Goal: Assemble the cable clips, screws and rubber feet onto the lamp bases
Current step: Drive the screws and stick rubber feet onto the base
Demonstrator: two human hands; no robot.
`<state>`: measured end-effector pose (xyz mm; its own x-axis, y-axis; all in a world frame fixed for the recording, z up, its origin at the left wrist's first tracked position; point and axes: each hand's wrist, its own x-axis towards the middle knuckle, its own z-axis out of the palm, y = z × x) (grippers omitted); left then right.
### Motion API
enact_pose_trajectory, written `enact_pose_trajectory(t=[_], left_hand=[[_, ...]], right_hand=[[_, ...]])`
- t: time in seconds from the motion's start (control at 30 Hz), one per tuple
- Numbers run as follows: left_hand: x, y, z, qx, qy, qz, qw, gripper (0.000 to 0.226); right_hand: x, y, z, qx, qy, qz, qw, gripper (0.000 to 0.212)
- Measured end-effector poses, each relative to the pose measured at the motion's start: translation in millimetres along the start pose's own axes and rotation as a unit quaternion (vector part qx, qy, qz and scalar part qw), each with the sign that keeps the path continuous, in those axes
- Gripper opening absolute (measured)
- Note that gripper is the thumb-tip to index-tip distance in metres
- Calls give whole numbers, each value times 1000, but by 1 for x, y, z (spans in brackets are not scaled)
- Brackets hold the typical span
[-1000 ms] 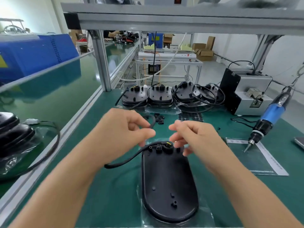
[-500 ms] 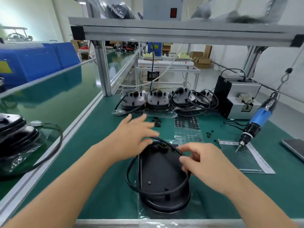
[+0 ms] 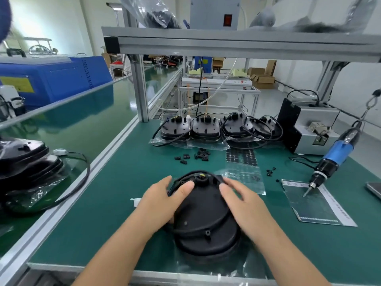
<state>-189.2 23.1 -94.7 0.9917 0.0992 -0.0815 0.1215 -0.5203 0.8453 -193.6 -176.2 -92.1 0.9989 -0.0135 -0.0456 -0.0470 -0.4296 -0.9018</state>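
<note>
Both hands steadied black oval plastic lamp base [image 3: 203, 219] at near edge of green bench mat [image 3: 115, 182].
Risk: black cable [image 3: 181, 178] looped on base could spring off, unclipped. Left hand [image 3: 162, 200], right hand [image 3: 245, 203] lay flat, fingers straight, pressing sides, gripping nothing.

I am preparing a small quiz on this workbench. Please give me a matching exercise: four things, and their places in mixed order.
Things:
1. lamp base
2. electric screwdriver
3. cable clips
4. sheet of rubber feet

Places:
A. loose on the mat, left of the dotted sheet
B. under both hands
C. hanging at the right
D. flat before the back row of bases

Pairs: 1-B, 2-C, 3-A, 4-D
</note>
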Motion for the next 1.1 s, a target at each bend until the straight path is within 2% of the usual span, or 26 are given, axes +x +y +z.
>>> enact_pose_trajectory(t=[0.03, 0.1, 0.13, 0.2, 0.37, 0.57, 0.7, 0.87, 1.1], left_hand=[[-2, -2, -3, -134, -16, -24, 991, 98], [-3, -3, -10, -340, -37, -39, 939, 101], [-3, -3, -12, -399, -26, -34, 916, 103], [-2, -6, -15, -451, 27, -23, 892, 109], [0, -29, -42, -483, 114, 25, 868, 82], [-1, -45, -74, -462, 174, 42, 869, 82], [3, -51, -91, -441, 271, 33, 855, 60], [11, -34, -133, -442, 328, 43, 834, 58], [37, -20, -169, -423, 368, 41, 827, 68]], right_hand=[[5, -5, 3, 30, 14, -5, 999, 44], [19, -15, 12, 62, 23, -32, 997, 44], [26, -20, 19, 75, 23, -48, 996, 43], [38, -31, 36, 104, 18, -69, 992, 39], [69, -52, 82, 152, -43, -74, 985, 34], [95, -62, 139, 204, -120, -41, 971, 22], [102, -72, 163, 228, -167, -56, 958, 29], [105, -75, 180, 303, -185, -19, 935, 26], [118, -88, 191, 334, -163, -52, 927, 18]])
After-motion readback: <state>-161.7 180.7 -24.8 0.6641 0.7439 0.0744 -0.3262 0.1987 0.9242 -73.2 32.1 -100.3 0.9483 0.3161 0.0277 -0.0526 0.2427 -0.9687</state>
